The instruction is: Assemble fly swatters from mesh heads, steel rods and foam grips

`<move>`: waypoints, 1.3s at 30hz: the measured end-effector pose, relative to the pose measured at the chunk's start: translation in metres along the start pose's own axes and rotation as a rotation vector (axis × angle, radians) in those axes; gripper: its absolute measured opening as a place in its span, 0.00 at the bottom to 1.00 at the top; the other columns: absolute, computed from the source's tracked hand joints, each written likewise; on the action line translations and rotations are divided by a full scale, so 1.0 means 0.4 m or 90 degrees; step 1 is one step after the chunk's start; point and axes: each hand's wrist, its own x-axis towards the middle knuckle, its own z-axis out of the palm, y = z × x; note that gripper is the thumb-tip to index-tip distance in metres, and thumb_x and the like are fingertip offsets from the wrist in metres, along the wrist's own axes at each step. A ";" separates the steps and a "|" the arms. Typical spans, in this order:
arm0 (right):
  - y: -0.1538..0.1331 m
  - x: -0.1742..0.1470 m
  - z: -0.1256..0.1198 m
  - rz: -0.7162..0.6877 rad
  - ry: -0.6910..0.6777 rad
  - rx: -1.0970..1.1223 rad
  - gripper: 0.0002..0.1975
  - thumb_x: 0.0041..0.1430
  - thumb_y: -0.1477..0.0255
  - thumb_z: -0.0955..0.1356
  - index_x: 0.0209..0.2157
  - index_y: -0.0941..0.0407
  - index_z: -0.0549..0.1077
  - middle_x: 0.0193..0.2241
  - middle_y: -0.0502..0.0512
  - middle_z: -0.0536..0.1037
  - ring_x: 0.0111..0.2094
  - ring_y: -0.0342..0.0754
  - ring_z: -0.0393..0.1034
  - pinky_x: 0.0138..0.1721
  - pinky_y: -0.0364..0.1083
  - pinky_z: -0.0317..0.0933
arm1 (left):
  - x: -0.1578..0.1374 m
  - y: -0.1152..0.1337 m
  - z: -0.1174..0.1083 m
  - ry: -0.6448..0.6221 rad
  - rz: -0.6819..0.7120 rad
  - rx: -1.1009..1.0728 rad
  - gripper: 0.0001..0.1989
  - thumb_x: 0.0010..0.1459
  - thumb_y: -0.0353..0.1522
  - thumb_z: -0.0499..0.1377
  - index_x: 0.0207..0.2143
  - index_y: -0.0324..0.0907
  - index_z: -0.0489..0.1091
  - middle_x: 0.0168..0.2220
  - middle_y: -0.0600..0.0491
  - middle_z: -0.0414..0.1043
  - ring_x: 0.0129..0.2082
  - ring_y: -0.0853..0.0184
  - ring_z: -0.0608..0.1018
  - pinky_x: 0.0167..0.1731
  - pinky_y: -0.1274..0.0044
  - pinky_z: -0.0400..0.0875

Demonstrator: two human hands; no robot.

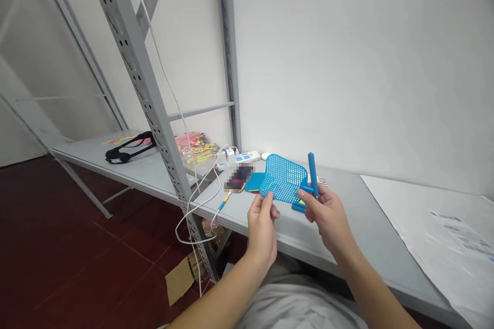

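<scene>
Counter (366, 221) of smooth gray runs along a plain white wall (347, 61), where a person works with both hands on a blue fly swatter (285, 177). The swatter's mesh head is held just above the counter, near its front edge: the left hand (263, 223) pinches the lower edge, while the right hand (327, 211) grips the neck end, with an upright blue stick (313, 172) at its fingers. Flat blue pieces (255, 182) lie behind the mesh, beside a phone (238, 179) whose screen is blurred out. Gray metal posts (135, 77) punched with holes divide the counter from a second one on the left, which carries a black strap (118, 157) and a clear bag of bright cords (197, 146). Dark red tile covers the floor (77, 257), where a piece of cardboard (179, 280) lies near a post. A white cable (178, 105) hangs down past the rack. On the white power strip (250, 157), blue panels mark the sockets; any lettering is too small to read. At right, a white plastic sheet (417, 231) bears a printed label (461, 231), its lines illegible. No brand can be made out.
</scene>
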 end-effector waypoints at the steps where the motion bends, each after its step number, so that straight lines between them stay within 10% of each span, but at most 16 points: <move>1: -0.001 0.025 -0.009 0.003 -0.014 -0.053 0.16 0.53 0.59 0.73 0.35 0.55 0.69 0.19 0.42 0.58 0.18 0.39 0.50 0.18 0.41 0.47 | 0.015 -0.002 -0.012 0.006 -0.007 0.000 0.15 0.57 0.42 0.62 0.27 0.43 0.61 0.21 0.61 0.55 0.23 0.74 0.61 0.28 0.80 0.60; 9: 0.093 0.252 -0.052 -0.009 -0.203 -0.375 0.17 0.59 0.57 0.65 0.25 0.55 0.68 0.21 0.47 0.63 0.24 0.44 0.56 0.25 0.44 0.50 | 0.156 -0.040 -0.148 -0.117 -0.153 0.294 0.20 0.58 0.48 0.57 0.28 0.39 0.70 0.19 0.56 0.64 0.22 0.71 0.67 0.26 0.79 0.58; 14: 0.141 0.353 0.010 -0.027 -0.246 -0.512 0.18 0.64 0.62 0.58 0.24 0.55 0.67 0.21 0.49 0.66 0.24 0.44 0.60 0.25 0.43 0.51 | 0.189 -0.036 -0.181 -0.125 -0.170 0.239 0.16 0.61 0.46 0.55 0.34 0.42 0.68 0.28 0.56 0.65 0.23 0.72 0.67 0.27 0.78 0.62; 18: 0.161 0.406 0.081 -0.016 -0.230 -0.559 0.15 0.62 0.64 0.60 0.26 0.55 0.70 0.23 0.52 0.72 0.25 0.46 0.64 0.26 0.43 0.51 | 0.194 -0.033 -0.182 -0.162 -0.063 0.458 0.14 0.63 0.44 0.53 0.35 0.44 0.68 0.26 0.55 0.65 0.27 0.68 0.70 0.29 0.77 0.64; 24: 0.166 0.410 0.103 -0.006 -0.253 -0.658 0.14 0.60 0.62 0.63 0.29 0.57 0.74 0.32 0.61 0.79 0.32 0.52 0.71 0.30 0.45 0.55 | 0.226 -0.049 -0.182 -0.182 0.322 0.826 0.14 0.63 0.36 0.53 0.50 0.45 0.66 0.57 0.44 0.63 0.59 0.54 0.63 0.56 0.62 0.60; 29: 0.155 0.401 0.091 -0.003 -0.248 -0.699 0.15 0.61 0.61 0.63 0.33 0.57 0.74 0.35 0.62 0.79 0.34 0.53 0.72 0.29 0.45 0.55 | 0.235 -0.094 -0.180 -0.292 0.309 1.011 0.28 0.63 0.39 0.53 0.64 0.43 0.54 0.68 0.40 0.47 0.69 0.49 0.47 0.62 0.50 0.43; 39: 0.032 0.277 -0.056 -0.060 -0.157 -0.504 0.14 0.64 0.61 0.62 0.28 0.54 0.68 0.21 0.46 0.67 0.22 0.42 0.59 0.23 0.43 0.49 | 0.227 -0.090 -0.188 -0.300 0.331 1.055 0.29 0.64 0.39 0.51 0.65 0.43 0.51 0.69 0.40 0.46 0.69 0.51 0.48 0.62 0.48 0.46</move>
